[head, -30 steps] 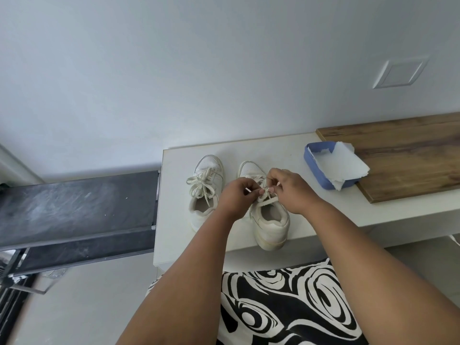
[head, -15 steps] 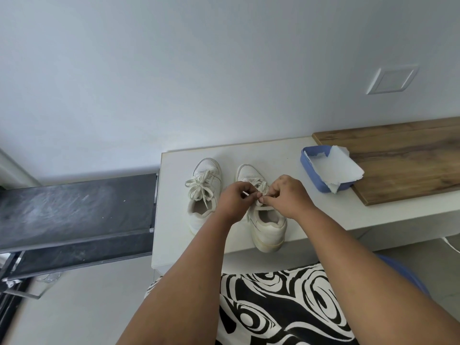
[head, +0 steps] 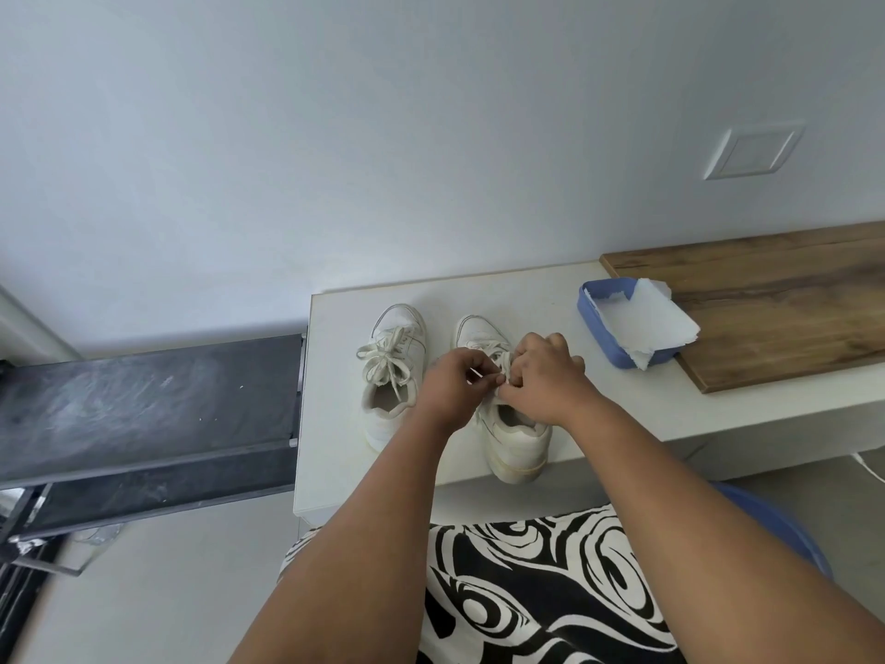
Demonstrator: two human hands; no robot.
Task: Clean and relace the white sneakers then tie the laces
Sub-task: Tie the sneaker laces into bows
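Laces (head: 484, 376) on R sneaker (head: 515, 436) pinched by left hand (head: 452, 393) & right hand (head: 543, 376).

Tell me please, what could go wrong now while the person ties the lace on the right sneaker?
1. The right sneaker has its heel at the front edge of the white table; a hard pull on the lace might tip it off.
2. Both the left hand and the right hand pinch the lace close together over the tongue, so a loop may slip and the knot come loose.
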